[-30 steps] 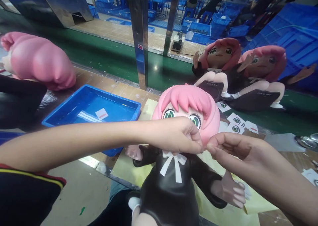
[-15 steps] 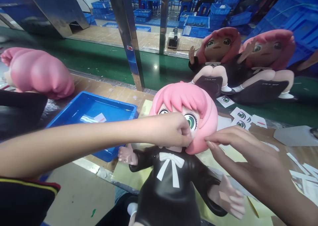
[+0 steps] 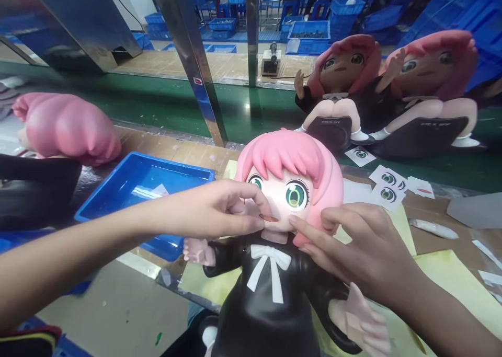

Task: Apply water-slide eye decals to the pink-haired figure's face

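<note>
Pink-haired figure [image 3: 262, 294] at the counter's [image 3: 187, 151] near edge

Blue crates [image 3: 309, 37] crowd the room beyond a green strip [image 3: 168, 106]. The brown counter bears a blue tray [image 3: 117, 175] and, beneath the figure, yellow paper [image 3: 206, 281]. The figure has a shiny black dress [image 3: 266, 323], smooth pink hair [image 3: 288, 145], a white bow [image 3: 270, 255], green eyes [image 3: 297, 196] and a reddish mouth [image 3: 269, 218]. The left hand's [image 3: 219, 205] fingers nearly meet at the mouth; whether they grip it I cannot tell. The right hand's [image 3: 364, 242] are loosely parted, one tip at the cheek [image 3: 284, 216].
</note>
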Demonstrator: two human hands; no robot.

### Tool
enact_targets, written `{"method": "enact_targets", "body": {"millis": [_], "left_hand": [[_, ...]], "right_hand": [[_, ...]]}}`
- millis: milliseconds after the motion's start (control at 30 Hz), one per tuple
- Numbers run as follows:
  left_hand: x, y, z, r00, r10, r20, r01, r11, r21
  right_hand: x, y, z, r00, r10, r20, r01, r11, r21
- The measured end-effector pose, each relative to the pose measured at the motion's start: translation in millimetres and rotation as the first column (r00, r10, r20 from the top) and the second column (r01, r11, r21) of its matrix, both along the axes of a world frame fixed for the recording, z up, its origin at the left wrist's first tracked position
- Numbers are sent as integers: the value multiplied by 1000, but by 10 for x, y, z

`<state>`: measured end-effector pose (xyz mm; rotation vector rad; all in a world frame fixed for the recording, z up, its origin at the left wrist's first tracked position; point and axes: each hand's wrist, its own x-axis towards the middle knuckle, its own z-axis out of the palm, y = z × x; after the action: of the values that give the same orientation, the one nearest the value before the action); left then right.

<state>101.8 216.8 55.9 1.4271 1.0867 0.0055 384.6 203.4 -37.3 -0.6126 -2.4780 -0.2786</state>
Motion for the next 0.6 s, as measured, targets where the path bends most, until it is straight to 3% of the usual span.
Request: {"method": "enact_targets", "body": {"millis": [267,433,600], "left_hand": [[30,-38,-79,987,62,146,-53,997,-60],[31,-44,-39,999,28,45,-24,997,-72],[18,-57,-59,992,33,123,-19,993,-116]], "right_hand": [[-53,60,43,996,-8,94,0,997,83],[-18,63,106,999,24,27,-27,990,140],[-49,64,85,997,19,75,-26,995,92]]}}
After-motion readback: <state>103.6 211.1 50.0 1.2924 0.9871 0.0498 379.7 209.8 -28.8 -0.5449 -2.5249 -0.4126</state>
